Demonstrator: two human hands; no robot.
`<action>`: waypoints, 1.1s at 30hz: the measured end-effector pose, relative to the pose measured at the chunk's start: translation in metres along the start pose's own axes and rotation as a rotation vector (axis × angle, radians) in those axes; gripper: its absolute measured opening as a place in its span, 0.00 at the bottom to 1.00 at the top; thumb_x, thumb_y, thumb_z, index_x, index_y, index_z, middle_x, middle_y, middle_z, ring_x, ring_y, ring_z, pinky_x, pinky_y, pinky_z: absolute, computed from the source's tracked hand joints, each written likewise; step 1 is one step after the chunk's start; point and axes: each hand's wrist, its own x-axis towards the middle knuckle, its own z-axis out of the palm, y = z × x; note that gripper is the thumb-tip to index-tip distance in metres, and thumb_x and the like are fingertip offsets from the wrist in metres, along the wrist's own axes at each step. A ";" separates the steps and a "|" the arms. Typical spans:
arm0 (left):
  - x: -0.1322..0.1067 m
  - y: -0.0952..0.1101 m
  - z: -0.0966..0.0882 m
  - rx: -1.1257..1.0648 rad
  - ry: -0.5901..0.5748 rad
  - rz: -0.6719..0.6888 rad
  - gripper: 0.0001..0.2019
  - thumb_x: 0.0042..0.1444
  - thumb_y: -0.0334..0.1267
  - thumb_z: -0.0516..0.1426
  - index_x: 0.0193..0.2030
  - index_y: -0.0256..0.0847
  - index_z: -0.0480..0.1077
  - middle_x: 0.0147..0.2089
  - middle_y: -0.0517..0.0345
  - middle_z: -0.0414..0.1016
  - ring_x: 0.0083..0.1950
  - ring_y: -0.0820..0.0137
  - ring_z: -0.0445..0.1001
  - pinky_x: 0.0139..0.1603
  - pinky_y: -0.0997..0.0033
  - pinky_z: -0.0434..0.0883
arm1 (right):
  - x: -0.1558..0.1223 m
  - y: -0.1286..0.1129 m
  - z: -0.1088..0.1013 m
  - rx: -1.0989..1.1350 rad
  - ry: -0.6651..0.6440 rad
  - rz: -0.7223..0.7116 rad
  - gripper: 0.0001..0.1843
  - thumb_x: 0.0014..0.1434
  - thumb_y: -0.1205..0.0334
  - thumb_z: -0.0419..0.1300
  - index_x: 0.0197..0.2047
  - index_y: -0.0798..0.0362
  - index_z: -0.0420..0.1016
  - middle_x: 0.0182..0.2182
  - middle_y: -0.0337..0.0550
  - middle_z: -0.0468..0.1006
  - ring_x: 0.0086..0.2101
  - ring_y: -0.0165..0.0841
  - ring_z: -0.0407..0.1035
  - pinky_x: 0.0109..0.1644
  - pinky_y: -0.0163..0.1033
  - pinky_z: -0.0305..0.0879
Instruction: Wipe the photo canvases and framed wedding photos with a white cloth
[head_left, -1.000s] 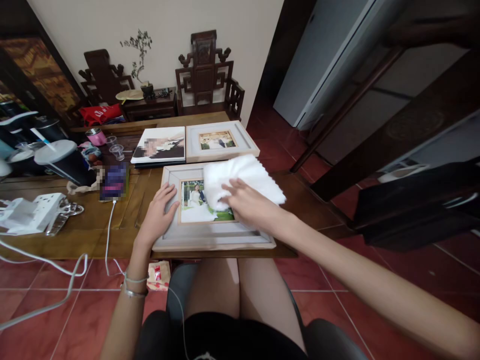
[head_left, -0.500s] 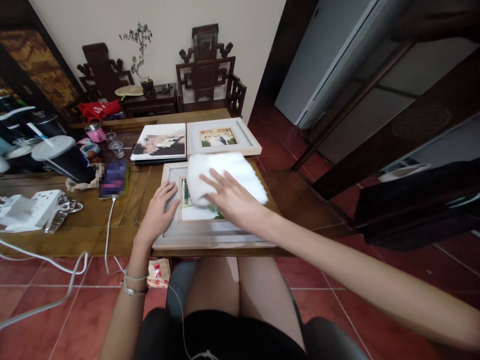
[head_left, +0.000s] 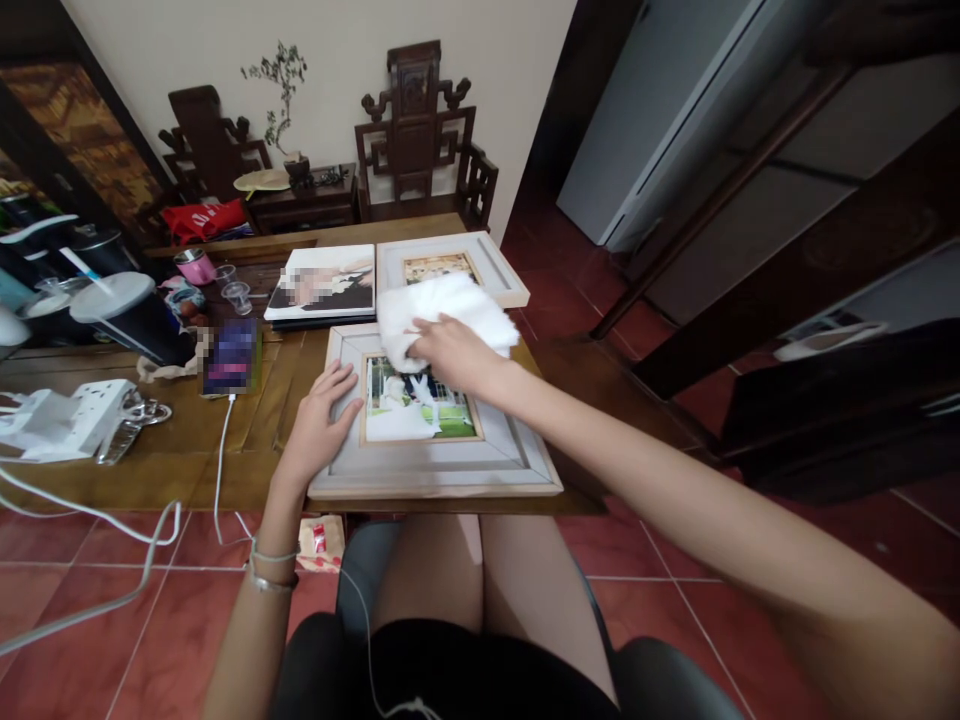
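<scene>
A light grey picture frame (head_left: pixel 442 468) lies flat at the table's front edge, a wedding-style photo (head_left: pixel 424 400) showing in its middle. My left hand (head_left: pixel 322 415) rests on the frame's left border, fingers stretched out and holding nothing. My right hand (head_left: pixel 454 350) grips a white fluffy cloth (head_left: pixel 442 300), its fingers bent into the near side. The cloth covers the frame's far part and overlaps the near part of a second frame (head_left: pixel 499 265) behind it, hiding some of that photo.
Left of the second frame sits a photo album (head_left: pixel 322 280). Further left are a phone (head_left: pixel 231 355) with a cable, a dark cup with a straw (head_left: pixel 131 315), a white power strip (head_left: pixel 82 420), clear small cups (head_left: pixel 237 297) and a pink mug (head_left: pixel 195 266). Carved chairs (head_left: pixel 415 130) stand beyond.
My right hand and the cloth have moved away from me, toward the frame's far edge, uncovering more of the near photo. The fingers, spread before, are now bent into the cloth. My left hand stays put.
</scene>
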 end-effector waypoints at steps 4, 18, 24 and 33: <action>0.000 -0.001 0.001 -0.006 0.007 -0.001 0.20 0.63 0.42 0.54 0.58 0.36 0.72 0.65 0.44 0.69 0.72 0.59 0.59 0.72 0.47 0.56 | -0.034 0.031 -0.009 -0.022 -0.048 0.099 0.21 0.53 0.80 0.53 0.43 0.58 0.81 0.43 0.59 0.80 0.48 0.47 0.72 0.51 0.47 0.62; 0.001 -0.002 -0.001 0.043 -0.021 0.027 0.19 0.64 0.44 0.54 0.56 0.36 0.74 0.66 0.43 0.68 0.71 0.57 0.59 0.71 0.46 0.58 | 0.002 -0.032 -0.043 0.065 -0.079 -0.049 0.27 0.54 0.83 0.48 0.52 0.58 0.77 0.59 0.57 0.72 0.60 0.49 0.61 0.58 0.57 0.60; 0.001 0.000 -0.001 0.032 -0.021 0.016 0.21 0.64 0.43 0.54 0.57 0.33 0.73 0.66 0.41 0.68 0.72 0.57 0.58 0.72 0.49 0.57 | 0.033 -0.030 -0.015 0.130 -0.025 -0.049 0.23 0.56 0.80 0.52 0.52 0.60 0.77 0.54 0.62 0.75 0.60 0.49 0.60 0.61 0.59 0.54; 0.000 0.000 0.000 0.002 -0.010 -0.003 0.20 0.63 0.42 0.54 0.57 0.31 0.74 0.66 0.41 0.68 0.72 0.57 0.59 0.72 0.50 0.56 | -0.029 0.047 -0.017 0.192 -0.060 0.125 0.25 0.51 0.79 0.54 0.48 0.56 0.81 0.44 0.52 0.82 0.48 0.45 0.72 0.55 0.47 0.64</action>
